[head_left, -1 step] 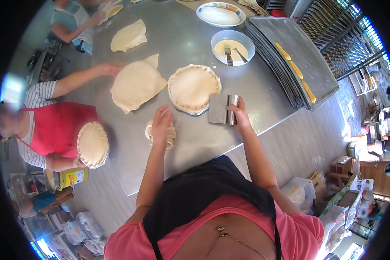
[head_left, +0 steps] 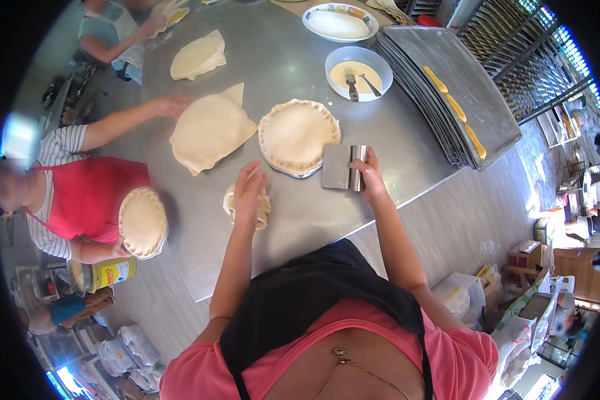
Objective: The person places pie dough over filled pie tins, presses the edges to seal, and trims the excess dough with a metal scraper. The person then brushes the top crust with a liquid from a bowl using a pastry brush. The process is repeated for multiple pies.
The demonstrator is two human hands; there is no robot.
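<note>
- Far L: co-worker (head_left: 87, 193) in striped top + red apron; one hand (head_left: 121, 249) under pale round pie w/ crimped rim (head_left: 142, 223), held clear of bench; other hand (head_left: 172, 105), blurred, at edge of big ragged sheet of pale dough (head_left: 210, 130).
- Upper L: smaller flat pc. of pale dough (head_left: 198, 57), lying alone on grey metal bench (head_left: 300, 213).
- L hand (head_left: 249, 190): fingers loosely spread, slightly bent, nothing seen in grip; over crumpled lump of pale dough (head_left: 264, 209), can't tell if touching.
- Ctr: cream-coloured round pie w/ crimped edge in shallow pan (head_left: 299, 135), flat on bench btwn big dough sheet + scraper.
- Just R of pie: rectangular steel scraper w/ cylindrical handle (head_left: 335, 168); R hand (head_left: 371, 175) wrapped round handle, blade toward pie; corner overlaps rim in view, contact unclear.
- Top, beyond scraper: white oval dish w/ patterned rim (head_left: 340, 24); nearer, round white bowl (head_left: 331, 65) w/ pale-yellow liquid, brush + 2nd utensil.
- Far R: stack of dark metal trays (head_left: 440, 50), 3 yellow strips (head_left: 455, 107) on top one.
</note>
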